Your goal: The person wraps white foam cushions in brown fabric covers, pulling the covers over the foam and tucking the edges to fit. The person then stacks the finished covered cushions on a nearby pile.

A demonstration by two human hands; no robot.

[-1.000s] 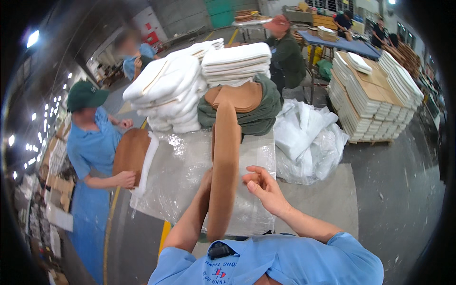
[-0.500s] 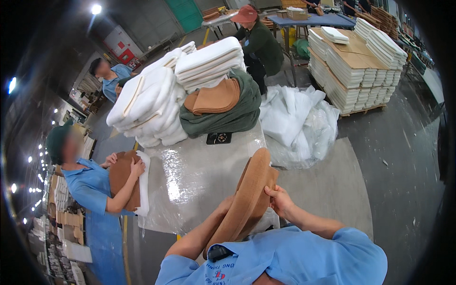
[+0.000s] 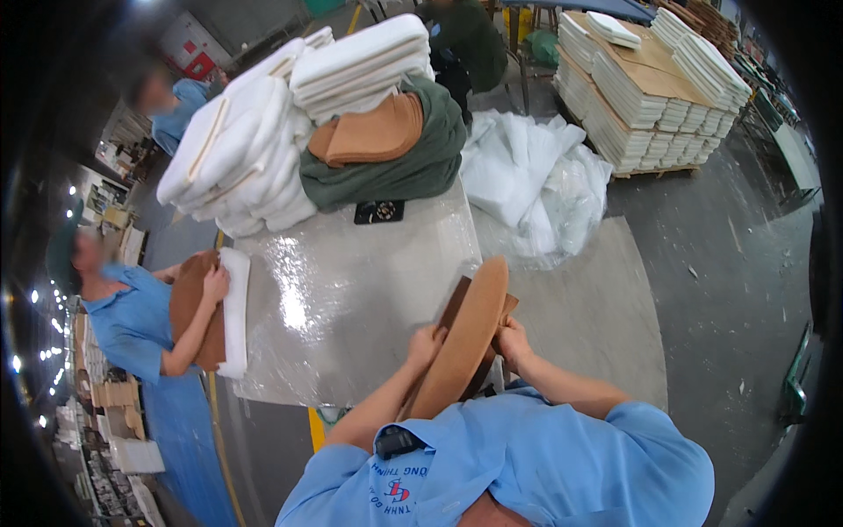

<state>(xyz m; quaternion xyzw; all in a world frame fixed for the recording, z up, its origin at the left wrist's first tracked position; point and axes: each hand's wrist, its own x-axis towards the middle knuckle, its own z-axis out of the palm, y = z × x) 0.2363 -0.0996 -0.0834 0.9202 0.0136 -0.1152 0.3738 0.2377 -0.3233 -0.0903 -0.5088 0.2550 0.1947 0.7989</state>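
Close before the chest, at the near side of the plastic-covered tabletop (image 3: 360, 272), a brown padded piece (image 3: 465, 338) is held tilted between the left hand (image 3: 425, 345) and the right hand (image 3: 515, 344), each being closed on one side of it. The right fingertips are partly hidden. Farther on the tabletop, folded brown fabric (image 3: 378, 132) is laid on a green cloth (image 3: 386, 180), beside piled white pads (image 3: 250, 149).

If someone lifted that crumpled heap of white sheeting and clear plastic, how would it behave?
The crumpled heap of white sheeting and clear plastic would probably flop, since it lies in loose folds. It may be light for its size, as its outer layer looks thin and see-through in places. The glossy highlights there suggest it might feel slippery.
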